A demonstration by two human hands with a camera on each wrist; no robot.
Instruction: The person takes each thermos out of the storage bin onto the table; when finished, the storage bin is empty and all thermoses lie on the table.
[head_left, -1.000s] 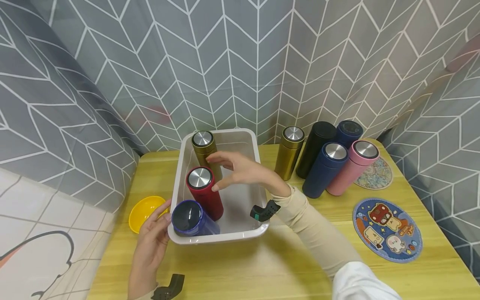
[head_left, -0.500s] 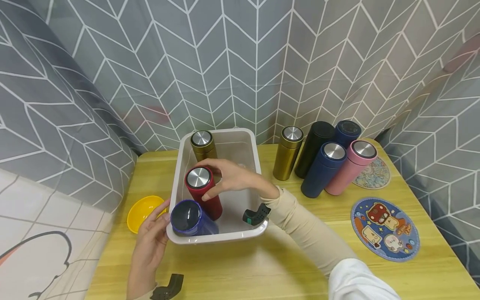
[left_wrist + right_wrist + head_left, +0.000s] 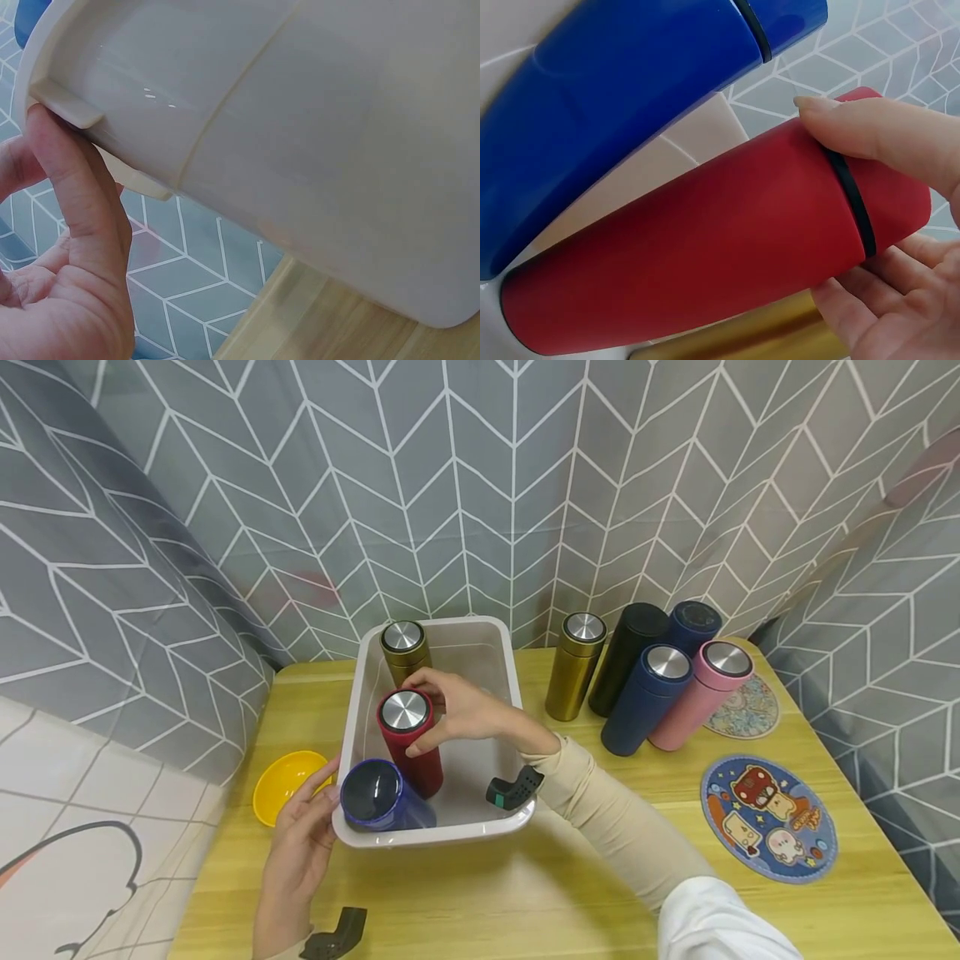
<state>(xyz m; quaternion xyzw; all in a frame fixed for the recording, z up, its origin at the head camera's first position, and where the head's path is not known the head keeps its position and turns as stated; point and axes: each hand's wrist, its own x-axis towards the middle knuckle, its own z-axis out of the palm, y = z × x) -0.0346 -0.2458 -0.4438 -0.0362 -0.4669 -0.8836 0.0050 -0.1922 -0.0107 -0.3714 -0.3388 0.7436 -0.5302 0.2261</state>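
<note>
In the head view a red vacuum flask (image 3: 414,752) with a steel-topped lid stands in a white plastic bin (image 3: 487,837). My right hand (image 3: 468,710) grips it near the lid, thumb on the near side and fingers behind. The right wrist view shows the thumb and fingers around the red flask (image 3: 697,240) at its black ring. A blue flask (image 3: 393,802) leans in the bin's near left corner, and a gold flask (image 3: 405,656) stands at its back left. My left hand (image 3: 300,835) touches the bin's left rim, fingertips right under the edge in the left wrist view.
Right of the bin stand a gold flask (image 3: 573,677), a black one (image 3: 626,652), two dark blue ones and a pink flask (image 3: 693,702). Two round mats lie at the right, one a blue cartoon mat (image 3: 768,818). A yellow bowl (image 3: 281,785) sits at left.
My right hand has moved left from above the bin's middle and closed around the red flask. The flask's top has since shifted slightly right. My left hand stays at the rim.
</note>
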